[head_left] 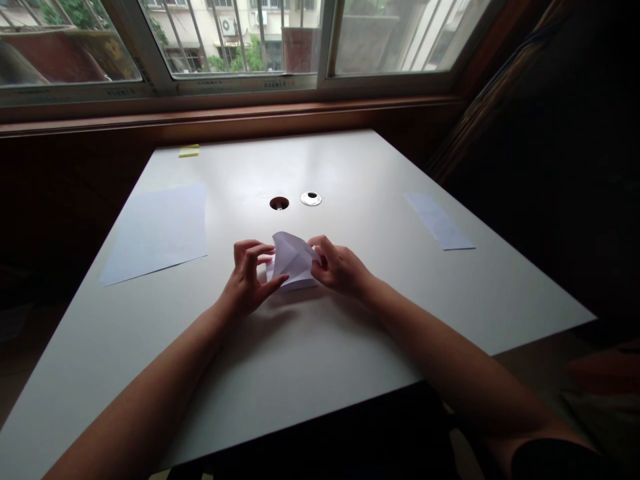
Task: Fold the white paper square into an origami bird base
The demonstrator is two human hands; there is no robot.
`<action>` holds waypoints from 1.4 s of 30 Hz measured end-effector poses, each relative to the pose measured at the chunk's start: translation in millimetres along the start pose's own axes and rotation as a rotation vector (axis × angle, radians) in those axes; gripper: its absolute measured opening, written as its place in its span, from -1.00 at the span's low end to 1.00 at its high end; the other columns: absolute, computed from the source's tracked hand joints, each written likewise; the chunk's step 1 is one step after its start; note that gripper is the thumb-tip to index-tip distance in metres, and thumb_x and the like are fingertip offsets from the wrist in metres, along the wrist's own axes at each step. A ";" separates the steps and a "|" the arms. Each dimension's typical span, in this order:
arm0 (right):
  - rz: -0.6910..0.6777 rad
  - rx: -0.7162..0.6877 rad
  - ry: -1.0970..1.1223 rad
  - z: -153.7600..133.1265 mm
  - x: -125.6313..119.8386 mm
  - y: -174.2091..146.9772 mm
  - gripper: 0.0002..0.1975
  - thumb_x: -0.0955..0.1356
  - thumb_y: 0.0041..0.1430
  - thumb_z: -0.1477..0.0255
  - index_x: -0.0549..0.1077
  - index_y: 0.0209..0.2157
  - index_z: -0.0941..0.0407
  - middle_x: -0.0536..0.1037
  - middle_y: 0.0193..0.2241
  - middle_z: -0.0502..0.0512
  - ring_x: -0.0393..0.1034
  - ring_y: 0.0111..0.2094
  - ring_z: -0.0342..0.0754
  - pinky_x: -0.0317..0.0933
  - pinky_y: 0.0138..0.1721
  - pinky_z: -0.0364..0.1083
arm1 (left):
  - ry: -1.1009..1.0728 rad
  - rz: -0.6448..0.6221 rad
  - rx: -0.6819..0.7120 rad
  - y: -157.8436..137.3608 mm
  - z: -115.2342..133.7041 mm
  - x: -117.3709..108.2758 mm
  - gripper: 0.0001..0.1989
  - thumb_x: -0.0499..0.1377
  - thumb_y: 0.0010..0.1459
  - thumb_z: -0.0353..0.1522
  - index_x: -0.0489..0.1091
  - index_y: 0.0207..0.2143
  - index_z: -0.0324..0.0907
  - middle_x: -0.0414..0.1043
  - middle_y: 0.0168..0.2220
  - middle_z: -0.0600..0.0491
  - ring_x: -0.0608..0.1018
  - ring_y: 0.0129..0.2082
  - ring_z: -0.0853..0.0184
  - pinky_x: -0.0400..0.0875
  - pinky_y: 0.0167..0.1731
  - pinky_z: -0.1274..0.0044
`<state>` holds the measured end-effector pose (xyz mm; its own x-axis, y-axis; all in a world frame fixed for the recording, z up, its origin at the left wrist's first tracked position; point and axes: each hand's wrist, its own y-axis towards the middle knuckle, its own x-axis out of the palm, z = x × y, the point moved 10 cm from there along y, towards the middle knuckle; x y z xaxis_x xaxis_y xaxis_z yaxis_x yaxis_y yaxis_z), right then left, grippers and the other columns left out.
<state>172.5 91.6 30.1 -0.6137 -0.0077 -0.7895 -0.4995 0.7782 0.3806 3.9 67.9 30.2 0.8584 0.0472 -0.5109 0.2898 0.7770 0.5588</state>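
Observation:
A small folded sheet of white paper (291, 259) is held between my two hands, just above the middle of the white table. Its upper flap stands raised, and creases cross its face. My left hand (250, 275) grips the left side, with the thumb along the lower front and the fingers curled behind the edge. On the right side, my right hand (340, 265) pinches the paper between thumb and curled fingers. The fingertips behind the paper are partly hidden.
The white table (310, 347) bears a large paper sheet (160, 230) at left and a narrow paper strip (439, 221) at right. Yellow sticky notes (189, 151) lie at the far left corner. A round cable hole (279, 203) sits beside its silver cover (311, 199).

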 end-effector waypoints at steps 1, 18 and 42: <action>0.007 0.009 -0.005 1.1 -0.7 0.1 -0.61 0.27 0.09 0.54 0.21 -0.01 0.07 0.34 -0.52 -0.10 0.15 -0.56 -0.15 -0.01 -0.48 -0.18 | 0.057 -0.032 0.022 0.2 2.9 2.2 -0.41 0.35 0.10 -0.21 0.21 0.13 -0.03 0.08 0.08 -0.08 0.42 0.06 0.17 0.55 -0.02 0.23; -0.048 0.064 0.034 1.3 -2.8 0.7 -0.45 0.29 0.06 0.53 0.18 0.12 0.06 0.28 -0.58 -0.17 0.12 -0.59 -0.17 -0.02 -0.47 -0.17 | 0.445 -0.269 0.189 -2.9 12.5 24.4 -0.84 0.19 0.26 -0.23 0.46 -0.21 -0.12 0.39 -0.12 -0.06 0.46 -0.17 0.23 0.48 -0.16 0.34; -0.030 0.052 0.198 0.0 -2.1 0.0 -0.32 0.29 0.09 0.58 0.09 0.25 0.06 0.22 -0.59 -0.21 0.09 -0.60 -0.20 0.06 -0.47 -0.19 | 0.427 -0.353 0.145 -3.4 7.1 30.3 -0.84 0.06 0.36 -0.33 0.44 -0.17 -0.12 0.46 -0.18 -0.01 0.44 -0.20 0.27 0.40 -0.18 0.45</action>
<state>173.8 91.7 31.7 -0.7094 -0.1509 -0.6884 -0.4907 0.8070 0.3287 32.0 62.2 17.4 0.4604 0.0734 -0.8846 0.6087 0.6993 0.3748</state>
